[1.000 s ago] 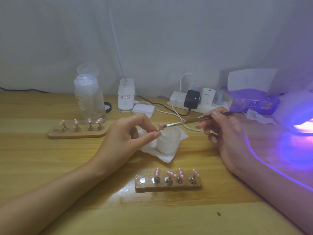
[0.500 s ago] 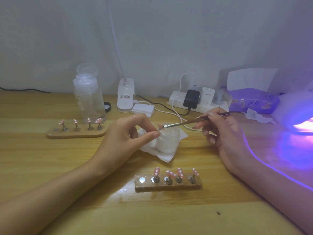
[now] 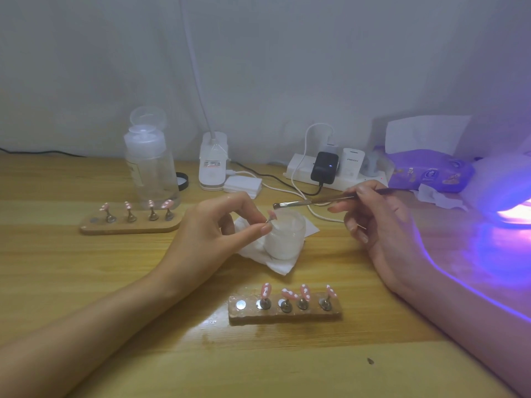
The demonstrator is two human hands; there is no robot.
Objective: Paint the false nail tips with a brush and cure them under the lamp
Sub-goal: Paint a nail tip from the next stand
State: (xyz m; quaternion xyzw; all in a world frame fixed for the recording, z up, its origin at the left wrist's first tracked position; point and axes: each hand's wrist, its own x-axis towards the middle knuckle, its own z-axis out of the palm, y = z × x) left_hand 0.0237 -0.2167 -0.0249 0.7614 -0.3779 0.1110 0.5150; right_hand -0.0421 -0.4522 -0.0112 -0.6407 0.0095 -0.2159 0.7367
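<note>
Thumb and forefinger of my left hand pinch the small metal stem of one pink nail tip, holding it over the left rim of the white jar; my other fingers are loosely curled. My right hand, to the right of the jar, pinches the brush by its handle. The bristles point left and hang just behind the jar, close to the held tip but apart from it.

In front of the jar, nearest me on the counter, lies a wooden holder. Four pink, white-dotted nail tips stand on it, and one bare metal disc shows at its left end. The jar itself sits on a crumpled white tissue.

Left of the jar and a little behind it is a second holder carrying four more tips, and behind that stands a clear bottle. Farther behind the jar are a stack of white pads and a power strip with a black charger plugged in. Far to the right of the jar lie a purple tissue pack and the curing lamp, which glows violet.
</note>
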